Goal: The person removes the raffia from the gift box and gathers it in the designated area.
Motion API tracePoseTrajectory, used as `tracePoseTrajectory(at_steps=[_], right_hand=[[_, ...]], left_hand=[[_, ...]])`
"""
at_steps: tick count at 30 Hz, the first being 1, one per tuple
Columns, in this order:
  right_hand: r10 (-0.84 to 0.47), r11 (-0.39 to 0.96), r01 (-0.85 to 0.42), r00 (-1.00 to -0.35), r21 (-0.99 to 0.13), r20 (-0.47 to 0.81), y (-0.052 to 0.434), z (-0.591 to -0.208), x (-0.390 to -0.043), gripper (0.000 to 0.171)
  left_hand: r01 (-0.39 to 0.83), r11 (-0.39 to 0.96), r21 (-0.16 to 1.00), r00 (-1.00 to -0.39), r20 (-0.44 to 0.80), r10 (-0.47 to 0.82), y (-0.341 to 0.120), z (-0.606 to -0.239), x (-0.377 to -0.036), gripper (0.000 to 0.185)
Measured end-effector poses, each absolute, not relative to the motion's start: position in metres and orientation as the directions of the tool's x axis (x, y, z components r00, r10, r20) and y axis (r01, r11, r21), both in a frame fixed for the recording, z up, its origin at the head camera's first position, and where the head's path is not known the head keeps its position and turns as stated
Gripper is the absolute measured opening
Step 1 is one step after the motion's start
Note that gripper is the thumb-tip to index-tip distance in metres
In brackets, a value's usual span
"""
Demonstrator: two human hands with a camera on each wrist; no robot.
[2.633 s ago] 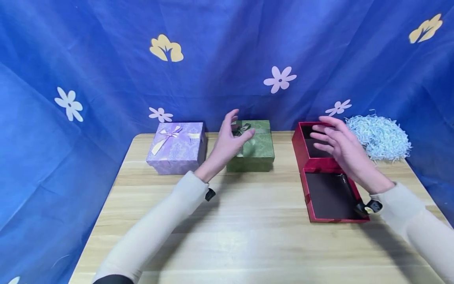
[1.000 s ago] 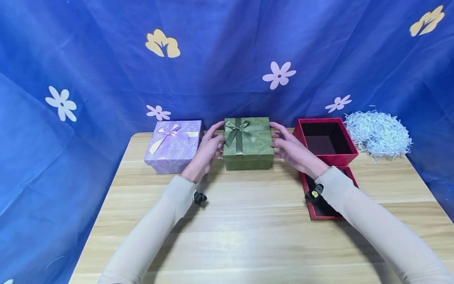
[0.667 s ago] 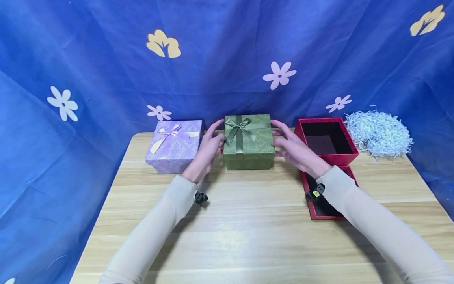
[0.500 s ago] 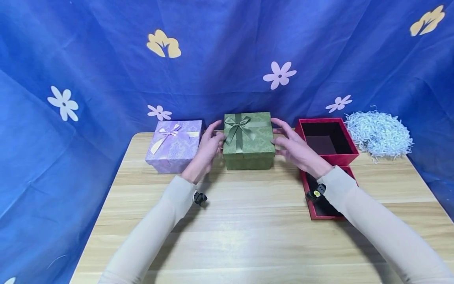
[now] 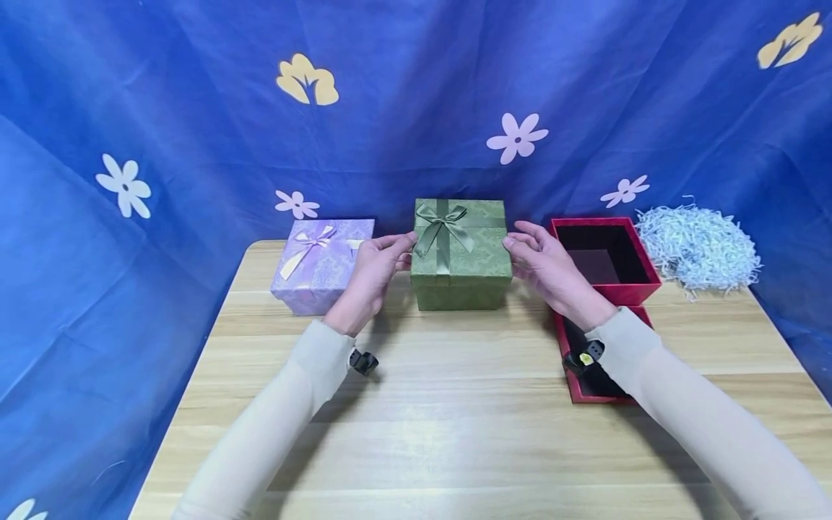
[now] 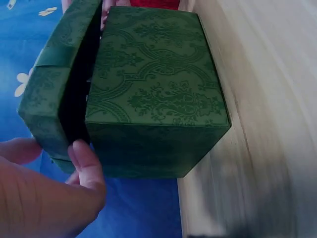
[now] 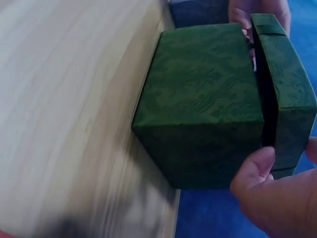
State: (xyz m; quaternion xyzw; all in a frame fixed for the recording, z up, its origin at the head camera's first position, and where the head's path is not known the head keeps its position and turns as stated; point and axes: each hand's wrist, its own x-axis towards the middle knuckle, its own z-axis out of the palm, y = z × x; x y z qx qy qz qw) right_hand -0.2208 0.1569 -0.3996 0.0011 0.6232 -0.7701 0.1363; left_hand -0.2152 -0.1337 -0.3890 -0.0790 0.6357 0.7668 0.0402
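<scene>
A green patterned gift box stands at the back middle of the table. Its lid, topped by a dark green ribbon bow, is raised just off the base. Both wrist views show a dark narrow gap between the lid and the box body. At the lid's left side my left hand pinches its edge between thumb and fingers. My right hand holds the opposite side in the same way. What the box contains is hidden.
A lilac gift box with a bow stands left of my left hand. To the right are an uncovered red box, a red lid lying inside-up before it, and pale blue shredded paper. A blue curtain hangs behind.
My hands have come to the green box's two sides, the right one moving left from above the red box. The green lid has since risen off its base.
</scene>
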Motion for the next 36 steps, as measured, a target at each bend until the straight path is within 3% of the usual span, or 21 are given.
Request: tracePoseTrajectory(at_steps=[4,12,19,25,31,36], right_hand=[[-0.226,-0.251,0.262,-0.952,-0.932,-0.206,0.162,-0.397,-0.218,0.053],[-0.252,-0.297,0.310,-0.938,-0.903,-0.238,0.168,-0.392,-0.212,0.013],[-0.241,-0.237,0.333,-0.930,-0.913,-0.277,0.171,-0.385,-0.204,0.007],[-0.201,-0.192,0.291,-0.946,-0.937,-0.253,0.169,-0.378,-0.195,0.024],[-0.224,-0.036,0.213,-0.954,-0.976,-0.200,0.173,-0.372,-0.181,0.060],[-0.268,0.053,0.155,-0.949,-0.986,-0.164,0.177,-0.375,-0.167,0.068]], left_hand=[[-0.198,-0.202,0.959,-0.979,-0.204,-0.005,-0.137,-0.387,-0.213,0.015],[-0.254,-0.142,0.957,-0.965,-0.242,0.097,-0.145,-0.379,-0.205,0.022],[-0.256,-0.022,0.967,-0.963,-0.253,0.088,-0.152,-0.369,-0.198,0.019],[-0.282,-0.093,0.955,-0.954,-0.269,0.135,-0.157,-0.364,-0.187,0.019],[-0.278,-0.089,0.957,-0.938,-0.250,0.239,-0.165,-0.360,-0.170,0.041],[-0.256,-0.074,0.964,-0.935,-0.228,0.272,-0.166,-0.356,-0.155,0.052]])
